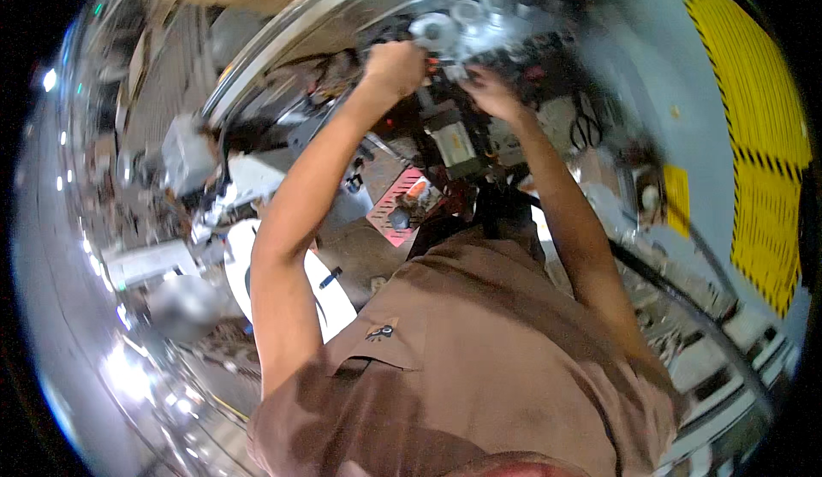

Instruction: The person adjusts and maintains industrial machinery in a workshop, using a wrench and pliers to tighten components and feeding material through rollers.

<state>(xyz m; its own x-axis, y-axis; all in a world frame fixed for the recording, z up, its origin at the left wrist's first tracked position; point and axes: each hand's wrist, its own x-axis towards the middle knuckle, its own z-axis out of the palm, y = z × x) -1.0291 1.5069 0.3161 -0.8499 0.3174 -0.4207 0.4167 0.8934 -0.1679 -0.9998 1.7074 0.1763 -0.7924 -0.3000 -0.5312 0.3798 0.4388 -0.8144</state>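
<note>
Both arms reach forward over a crowded, dark machine area. My left hand (396, 68) is closed in a fist beside a white round part with a hole in its middle (432, 32); whatever its fingers hold is hidden. My right hand (494, 93) is a little to the right, its fingers bent toward small dark and orange pieces between the hands. Motion blur hides whether those fingers grip anything. Just below the hands sits a grey box with a pale top (454, 145). Nearer my body lies a pink slotted tray (392, 230) with a dark round knob and an orange piece on it.
Black-handled scissors, or something like them (586, 126), are right of my right forearm. Blurred clear round parts (468, 14) line the far side. A curved metal rail (282, 27) runs at far left. Yellow sheets with striped edges (758, 117) cover the right wall.
</note>
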